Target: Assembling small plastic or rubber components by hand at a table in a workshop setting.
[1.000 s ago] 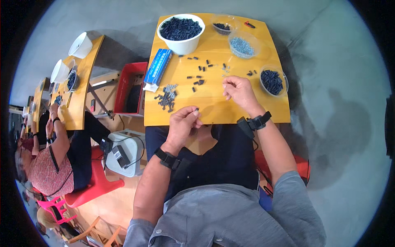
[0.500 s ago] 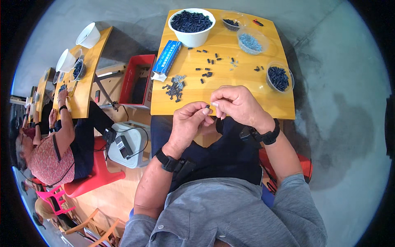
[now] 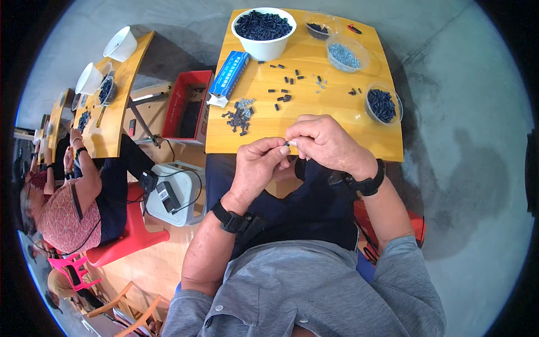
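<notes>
Above the near edge of the table, my left hand (image 3: 255, 168) is closed in a pinch on a small black plastic piece (image 3: 287, 144). My right hand (image 3: 328, 145) meets it there, thumb and forefinger pressed together at the same piece. Whatever the right fingers hold is too small and covered to make out. Just beyond the hands, several loose black pieces (image 3: 286, 98) lie scattered on the wooden table (image 3: 320, 121). A pile of small black and grey parts (image 3: 240, 119) is to the left, and a clear tub of black pieces (image 3: 382, 105) stands at the right edge.
Along the back are a white bucket of black pieces (image 3: 264, 48), a clear tub of silvery parts (image 3: 344, 56), another clear tub (image 3: 320, 29) and a red-and-black tool (image 3: 354, 28). A blue box (image 3: 228, 76) lies left. Another person (image 3: 70, 213) sits at the neighbouring table.
My fingertips have drawn closer together around the small black piece, my right hand shifting slightly left. The view has moved a little. At the neighbouring table, the other person's hands have moved closer together.
</notes>
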